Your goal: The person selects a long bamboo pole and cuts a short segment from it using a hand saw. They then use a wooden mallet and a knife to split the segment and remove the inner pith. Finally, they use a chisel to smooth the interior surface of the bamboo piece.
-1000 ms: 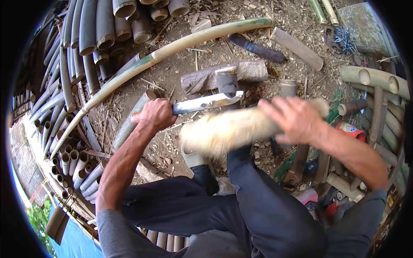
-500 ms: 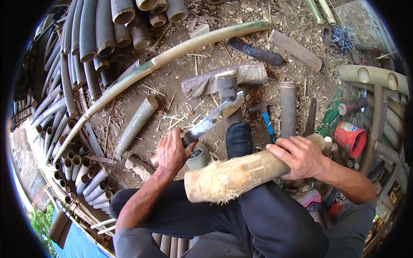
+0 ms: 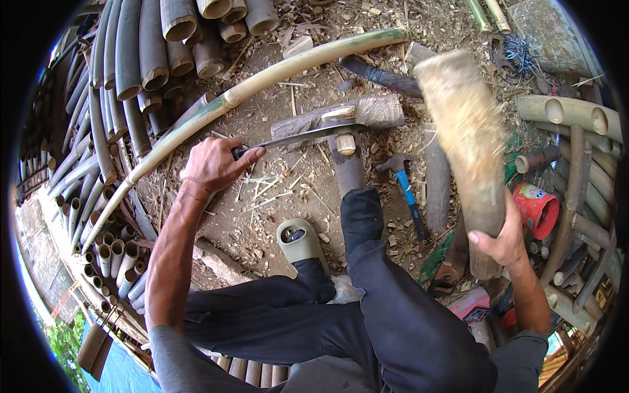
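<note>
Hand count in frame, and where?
2. The left hand is left of centre, gripping the knife by its handle; the right hand is at right, gripping the frayed club near its lower end. No others show.

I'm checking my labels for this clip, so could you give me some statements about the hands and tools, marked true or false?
1. The left hand holds a knife. True.
2. A thick, frayed club is in the right hand. True.
3. Both hands grip the club. False: only the right hand does; the left hand is on the knife.
4. A hammer with blue on its handle lies on the ground. True.
5. The hammer is left of the knife. False: it lies to the right of it.
6. The knife points toward the person's body. False: it points to the right.
</note>
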The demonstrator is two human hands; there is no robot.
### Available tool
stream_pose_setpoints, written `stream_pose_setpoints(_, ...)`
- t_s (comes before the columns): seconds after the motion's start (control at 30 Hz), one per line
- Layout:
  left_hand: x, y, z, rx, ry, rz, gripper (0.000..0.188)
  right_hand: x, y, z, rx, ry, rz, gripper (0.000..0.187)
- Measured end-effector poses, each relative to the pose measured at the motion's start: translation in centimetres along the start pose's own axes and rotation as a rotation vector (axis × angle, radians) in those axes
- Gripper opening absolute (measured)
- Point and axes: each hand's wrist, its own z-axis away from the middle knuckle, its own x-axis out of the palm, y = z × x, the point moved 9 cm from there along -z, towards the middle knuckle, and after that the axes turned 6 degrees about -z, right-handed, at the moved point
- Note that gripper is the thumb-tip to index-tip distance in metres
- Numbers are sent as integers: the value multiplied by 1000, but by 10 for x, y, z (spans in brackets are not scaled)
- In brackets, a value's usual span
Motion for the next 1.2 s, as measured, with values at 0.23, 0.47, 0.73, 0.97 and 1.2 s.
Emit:
stream_pose_setpoints(0.23, -9, 7, -9, -19, -50, -40, 76, -14, -33, -12, -66, 62, -132, 101)
stream_pose_setpoints(0.47, -9, 3, -4, -44, -47, -68, 72, -1, -48, -26, -93, 17, -199, 100)
stream_pose_setpoints(0.73, 2, 7, -5, -99, -37, -27, 60, 66, -53, -52, -564, 104, 228, 100)
stream_pose_setpoints(0.97, 9, 3, -10, -98, -147, -37, 69, 63, -101, -88, -665, 199, 209, 91)
stream_pose_setpoints(1.2, 20, 0, -12, -78, -205, -22, 72, 88, -63, -110, -380, -104, 604, 93)
